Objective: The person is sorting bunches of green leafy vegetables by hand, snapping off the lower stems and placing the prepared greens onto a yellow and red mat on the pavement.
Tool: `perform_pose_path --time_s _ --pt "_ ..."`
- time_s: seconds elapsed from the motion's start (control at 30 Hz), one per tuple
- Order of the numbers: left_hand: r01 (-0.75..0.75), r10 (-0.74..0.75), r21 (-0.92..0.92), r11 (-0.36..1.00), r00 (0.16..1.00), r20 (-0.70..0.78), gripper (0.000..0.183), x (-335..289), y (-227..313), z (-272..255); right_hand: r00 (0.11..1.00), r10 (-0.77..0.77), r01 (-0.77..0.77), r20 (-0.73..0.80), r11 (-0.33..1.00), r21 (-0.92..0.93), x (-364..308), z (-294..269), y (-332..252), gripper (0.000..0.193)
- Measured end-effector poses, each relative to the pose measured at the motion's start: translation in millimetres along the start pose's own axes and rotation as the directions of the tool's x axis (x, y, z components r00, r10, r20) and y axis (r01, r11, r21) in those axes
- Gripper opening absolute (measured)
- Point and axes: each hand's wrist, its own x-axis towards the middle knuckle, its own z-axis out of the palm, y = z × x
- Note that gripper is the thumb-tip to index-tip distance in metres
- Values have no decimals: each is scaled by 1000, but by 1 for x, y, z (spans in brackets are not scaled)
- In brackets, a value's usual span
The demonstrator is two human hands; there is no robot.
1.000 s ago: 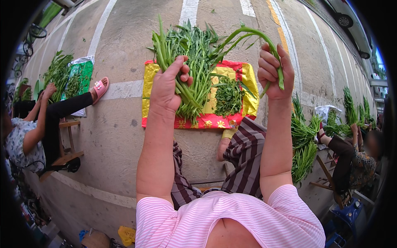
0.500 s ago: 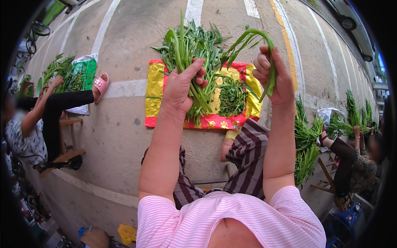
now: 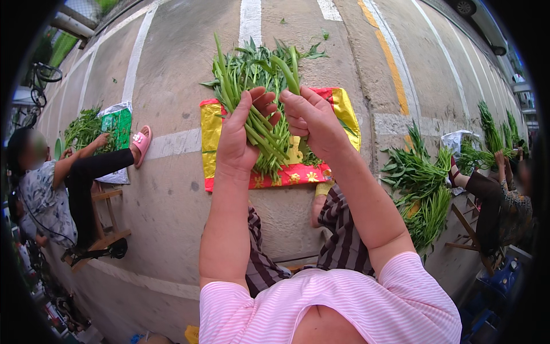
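Note:
My left hand [image 3: 240, 135] is closed around a bunch of long green leafy vegetable stems [image 3: 227, 86], which looks like water spinach. Beside it, my right hand [image 3: 315, 120] pinches one thick green stem [image 3: 283, 71] between thumb and fingers, its end pointing up and away. Both hands are above a flattened red and gold bag [image 3: 347, 117] spread on the ground. A heap of leafy stems [image 3: 252, 56] covers its far left part. Below my right hand, a small pile of loose leaves [image 3: 311, 160] shows only in part.
On the right lie more bundles of greens [image 3: 423, 215], close to a person on a wooden stool [image 3: 467, 229]. At left another seated person [image 3: 46, 183] handles greens by a green and white sack [image 3: 116, 129]. White lines [image 3: 250, 23] mark the concrete.
My right hand has moved left and down, bringing its stem from the right side to beside the bunch. My left hand keeps the bunch, its fingers somewhat looser. The view has shifted slightly.

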Motion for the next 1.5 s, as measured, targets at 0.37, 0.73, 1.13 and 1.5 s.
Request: perform_pose_path --time_s 0.37,0.73,1.13,1.5 --pt "-84 134 451 889 988 -79 18 3 -19 -2 979 -172 130 -105 937 -324 -1 16 15 25" --pt "-222 327 831 510 944 50 28 2 -32 4 959 -211 62 -190 808 -586 8 -4 25 30" --pt "-111 108 369 923 994 28 23 -5 -15 13 970 48 -88 -239 983 -159 7 -12 5 20" --pt "-110 132 160 981 983 -128 17 2 -3 -6 974 10 4 -227 998 59 9 -21 -8 19"
